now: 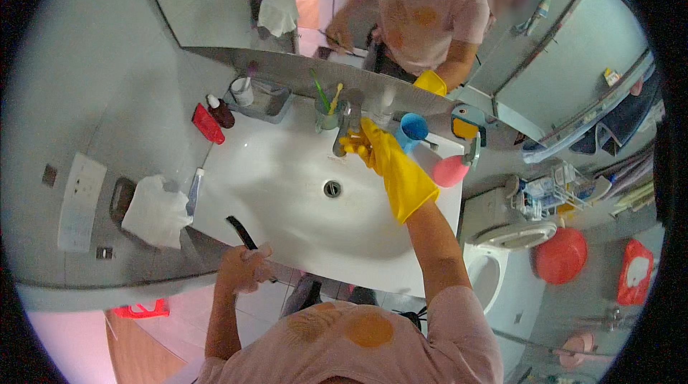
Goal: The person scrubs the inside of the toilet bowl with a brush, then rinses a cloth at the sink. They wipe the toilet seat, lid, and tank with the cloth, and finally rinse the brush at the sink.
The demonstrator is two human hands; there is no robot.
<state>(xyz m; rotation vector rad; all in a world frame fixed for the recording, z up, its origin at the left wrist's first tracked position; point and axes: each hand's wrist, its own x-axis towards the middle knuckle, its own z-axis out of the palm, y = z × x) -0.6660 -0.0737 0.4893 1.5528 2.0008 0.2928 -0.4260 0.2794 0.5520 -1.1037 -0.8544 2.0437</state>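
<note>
My right hand (373, 151) wears a long yellow rubber glove. Its curled fingers are at the metal faucet (341, 142) behind the white washbasin (279, 219), closed against the spout. In my bare left hand (244, 269), over the basin's front left edge, a slim black stick-like object (241, 232) points up and away; its exact kind is not clear. A drain (332, 188) lies in the basin's middle. Just left of the faucet stands a clear cup (327, 120) with green and yellow toothbrushes. A blue cup (412, 130) is right of the glove.
A pink round object (451, 170) sits on the right rim. Along the left rim lie a red tube (208, 125), a dark bottle (221, 112) and a grey tray (271, 103). White tissue (158, 210) hangs from the left wall. A toilet (487, 276) stands right; a mirror (229, 4) spans the back.
</note>
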